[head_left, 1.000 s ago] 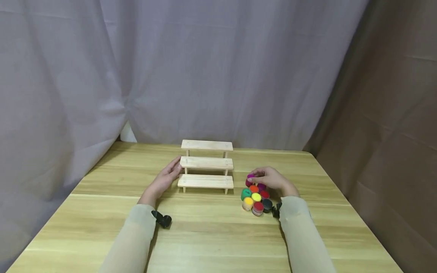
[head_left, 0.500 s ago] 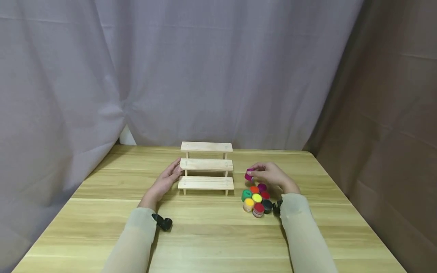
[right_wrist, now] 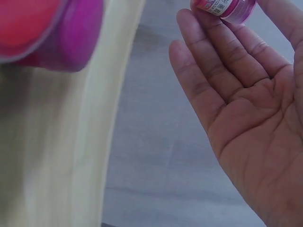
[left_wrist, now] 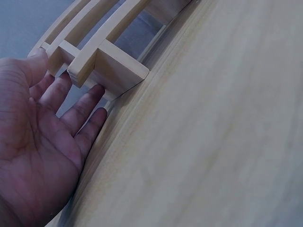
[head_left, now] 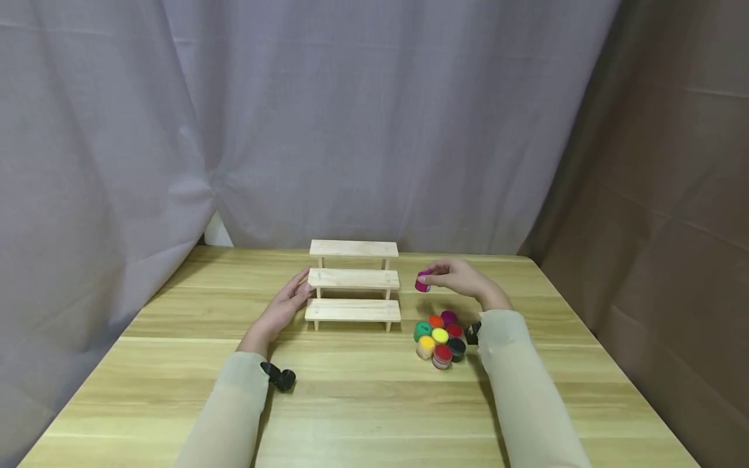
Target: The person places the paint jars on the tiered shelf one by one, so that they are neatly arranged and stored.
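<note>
Between the thumb and fingertips of my right hand (head_left: 462,278) is a small magenta paint pot (head_left: 422,281), held above the table behind the other pots. In the right wrist view this pot (right_wrist: 229,8) shows a printed label and clear base at the top edge. A three-step wooden display stand (head_left: 354,311) stands on the table, left of the pots. My left hand (head_left: 283,311) lies along its left side; the left wrist view shows straight fingers against the stand's end (left_wrist: 118,71), with the thumb by a step's edge. Several pots, including a yellow one (head_left: 439,336), cluster below my right hand.
The pot cluster includes green (head_left: 422,331), black (head_left: 456,350) and red (head_left: 443,355) lids, set close together on the wooden table (head_left: 351,416). A grey curtain (head_left: 363,130) hangs behind the table, and a darker cloth (head_left: 661,195) hangs at the right.
My right hand has lifted the magenta pot from the cluster, moving it up, away from me and slightly left. My left hand stays at the stand.
</note>
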Motion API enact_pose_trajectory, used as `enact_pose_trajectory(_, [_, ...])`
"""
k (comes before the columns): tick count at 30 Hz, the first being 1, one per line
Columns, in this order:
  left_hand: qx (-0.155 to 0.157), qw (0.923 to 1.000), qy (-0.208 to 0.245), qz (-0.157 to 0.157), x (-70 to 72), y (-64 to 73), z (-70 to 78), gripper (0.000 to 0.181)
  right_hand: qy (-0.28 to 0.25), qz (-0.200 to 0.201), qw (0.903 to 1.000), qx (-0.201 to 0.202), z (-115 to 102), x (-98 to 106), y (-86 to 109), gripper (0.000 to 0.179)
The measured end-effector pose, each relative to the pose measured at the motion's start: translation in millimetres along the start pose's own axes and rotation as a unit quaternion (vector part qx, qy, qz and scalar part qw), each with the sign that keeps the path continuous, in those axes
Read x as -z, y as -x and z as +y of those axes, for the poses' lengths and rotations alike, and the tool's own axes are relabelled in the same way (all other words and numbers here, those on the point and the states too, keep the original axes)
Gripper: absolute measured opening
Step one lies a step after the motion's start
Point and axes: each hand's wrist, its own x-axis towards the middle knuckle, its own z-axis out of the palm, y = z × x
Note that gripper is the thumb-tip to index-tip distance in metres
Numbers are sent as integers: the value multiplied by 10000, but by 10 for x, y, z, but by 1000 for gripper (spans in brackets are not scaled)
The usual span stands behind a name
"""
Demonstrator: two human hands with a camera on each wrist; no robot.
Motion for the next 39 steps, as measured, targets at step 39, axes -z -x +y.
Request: enact_pose_trajectory(39, [7,10000,-55,-39,-67,-42,54,60,-174,-89,9987,473,-450,-172,-394,36])
